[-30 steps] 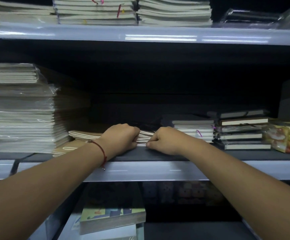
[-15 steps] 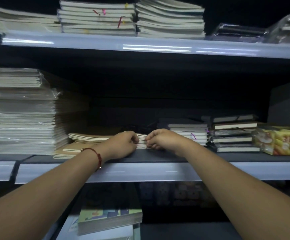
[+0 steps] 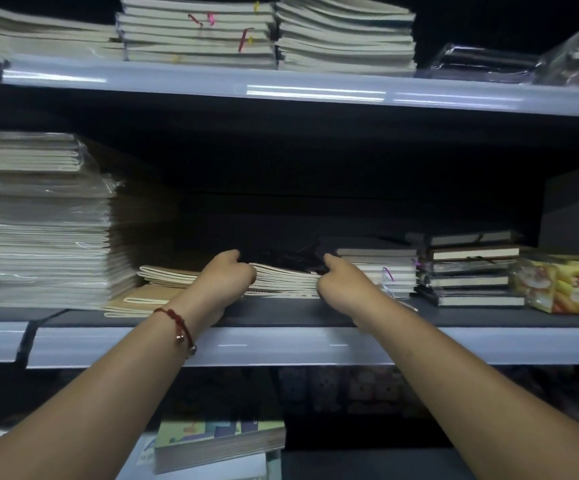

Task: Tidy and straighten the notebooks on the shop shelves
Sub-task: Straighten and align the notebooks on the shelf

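Cream page edges on the low notebook pile (image 3: 286,280) at centre, under a black, perhaps patterned cover; red cord bracelet (image 3: 176,322) near left; pale grey shelf lip (image 3: 281,346); yellow-orange packet (image 3: 568,284) far right; tan covers (image 3: 142,299) left of centre

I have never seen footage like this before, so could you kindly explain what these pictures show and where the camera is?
There is no machine: a person wears a camera on the head, looking forward and down at their own bare arms. The left hand and the right hand each take a grip on the low notebook stack between them on the middle shelf. A tall wrapped stack stands to the left, dark-covered notebooks and a yellow packet to the right. More notebooks lie on the shelf above.
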Motion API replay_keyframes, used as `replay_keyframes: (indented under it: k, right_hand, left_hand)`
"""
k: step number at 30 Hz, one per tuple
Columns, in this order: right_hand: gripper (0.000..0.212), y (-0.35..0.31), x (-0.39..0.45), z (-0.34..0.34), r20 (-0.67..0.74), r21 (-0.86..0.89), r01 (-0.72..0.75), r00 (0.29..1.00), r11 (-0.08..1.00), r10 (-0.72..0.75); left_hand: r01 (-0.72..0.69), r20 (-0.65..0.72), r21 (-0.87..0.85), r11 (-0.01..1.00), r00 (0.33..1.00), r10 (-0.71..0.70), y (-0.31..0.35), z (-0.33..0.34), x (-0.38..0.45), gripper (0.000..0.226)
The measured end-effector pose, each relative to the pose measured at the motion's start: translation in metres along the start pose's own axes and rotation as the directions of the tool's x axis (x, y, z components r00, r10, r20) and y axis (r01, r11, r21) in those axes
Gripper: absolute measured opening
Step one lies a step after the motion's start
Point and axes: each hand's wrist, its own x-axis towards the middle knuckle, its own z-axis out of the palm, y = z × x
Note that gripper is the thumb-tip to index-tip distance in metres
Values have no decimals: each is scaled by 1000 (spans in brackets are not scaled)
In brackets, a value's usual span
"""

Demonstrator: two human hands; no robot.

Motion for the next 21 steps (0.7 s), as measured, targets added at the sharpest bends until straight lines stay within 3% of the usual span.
replay_keyframes:
  k: [4,6,12,17,21]
  right_hand:
    - [16,-13,5,6,48,-63,-43,998,997,46]
    - [15,-17,6,10,23,-58,-54,998,997,55]
    - [12,-13,8,6,-33,148,-74,996,986,80]
    - [6,-8,12,5,-15,117,-85,996,990,88]
    - [36,-13,22,12,-8,9,-106,994,994,106]
  left_hand:
    - [45,5,-84,995,999,-44,0,-1,-2,48]
    - [39,-19,-154,987,999,-42,3,-3,-5,17]
    - [119,-16,-431,895,990,-139,6,-3,-5,23]
    - [110,-42,-337,935,990,-132,4,-2,-3,35]
    - [86,1,-230,969,996,-88,9,0,-7,40]
